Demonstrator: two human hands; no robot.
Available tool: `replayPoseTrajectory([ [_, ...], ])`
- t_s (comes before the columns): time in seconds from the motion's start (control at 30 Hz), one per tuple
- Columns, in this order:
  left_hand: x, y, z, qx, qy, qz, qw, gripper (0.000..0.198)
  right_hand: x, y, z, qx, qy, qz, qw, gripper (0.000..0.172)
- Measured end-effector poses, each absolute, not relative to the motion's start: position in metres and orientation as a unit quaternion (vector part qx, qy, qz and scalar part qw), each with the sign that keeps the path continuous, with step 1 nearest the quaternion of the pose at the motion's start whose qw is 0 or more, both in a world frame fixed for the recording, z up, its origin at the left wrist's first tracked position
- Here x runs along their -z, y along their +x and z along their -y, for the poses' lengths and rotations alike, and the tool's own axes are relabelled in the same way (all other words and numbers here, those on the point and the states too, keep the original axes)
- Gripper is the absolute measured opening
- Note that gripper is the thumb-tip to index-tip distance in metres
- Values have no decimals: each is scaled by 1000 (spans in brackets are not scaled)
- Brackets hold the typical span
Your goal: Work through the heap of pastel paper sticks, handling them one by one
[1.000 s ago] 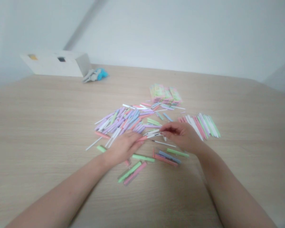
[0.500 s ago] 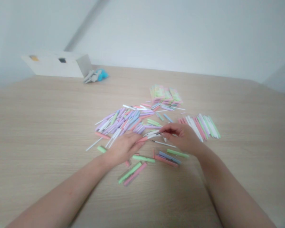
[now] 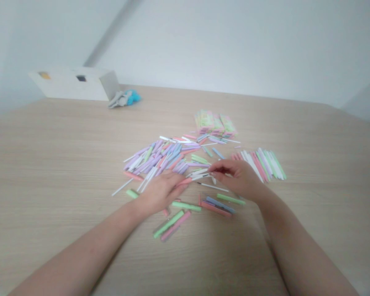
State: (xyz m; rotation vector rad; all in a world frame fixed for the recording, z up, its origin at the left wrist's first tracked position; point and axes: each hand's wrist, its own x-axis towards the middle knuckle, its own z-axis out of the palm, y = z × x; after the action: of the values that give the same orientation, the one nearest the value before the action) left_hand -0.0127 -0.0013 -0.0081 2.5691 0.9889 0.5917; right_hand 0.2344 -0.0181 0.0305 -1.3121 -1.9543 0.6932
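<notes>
**Item 1.** Left hand (image 3: 162, 193): lying low over the tabletop, fingers extended, fingertips (image 3: 183, 186) at a pale pink stick (image 3: 185, 181). Whether it grips the stick cannot be told.

**Item 2.** Right hand (image 3: 237, 179): raised slightly, fingers and thumb curled and pinched together at the ends of several slim white sticks (image 3: 200, 175). Whether they are held is too small to tell. The two hands are apart but near each other, with the sticks' ends between them.

**Item 3.** Main heap of slender lilac, white and pastel blue sticks (image 3: 160, 158), loosely crossed, just beyond the left hand, at mid-table.

**Item 4.** Neat row of pink, white, lilac and mint-green sticks (image 3: 260, 164), laid side by side, just beyond the right hand.

**Item 5.** Loose mint-green, pink and blue sticks (image 3: 216, 204), scattered on the near side of the hands; a long mint-green stick (image 3: 186, 206) lies just beside the left hand.

**Item 6.** Stack of green-and-pink printed packets (image 3: 214, 123), beyond the heap, toward the far edge.

**Item 7.** Light oak-grain tabletop (image 3: 55, 172), carrying all the above.

**Item 8.** Crumpled grey and bright blue cloth (image 3: 123, 98), at the far edge, left of centre.

**Item 9.** White box (image 3: 74, 84), beyond the far left corner of the tabletop.
</notes>
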Motion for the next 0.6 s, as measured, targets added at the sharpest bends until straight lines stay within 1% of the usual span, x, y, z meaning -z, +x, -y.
replayPoseTrajectory([
  [0.4,13,-14,3,-195,900,-354,162,33,-35,229,20,-250,-501,759,333,15],
  [0.5,9,-14,7,-198,897,-352,181,35,-34,226,20,-258,-501,754,338,15],
  [0.6,4,-13,10,-203,892,-337,223,36,-32,223,20,-269,-499,748,345,15],
])
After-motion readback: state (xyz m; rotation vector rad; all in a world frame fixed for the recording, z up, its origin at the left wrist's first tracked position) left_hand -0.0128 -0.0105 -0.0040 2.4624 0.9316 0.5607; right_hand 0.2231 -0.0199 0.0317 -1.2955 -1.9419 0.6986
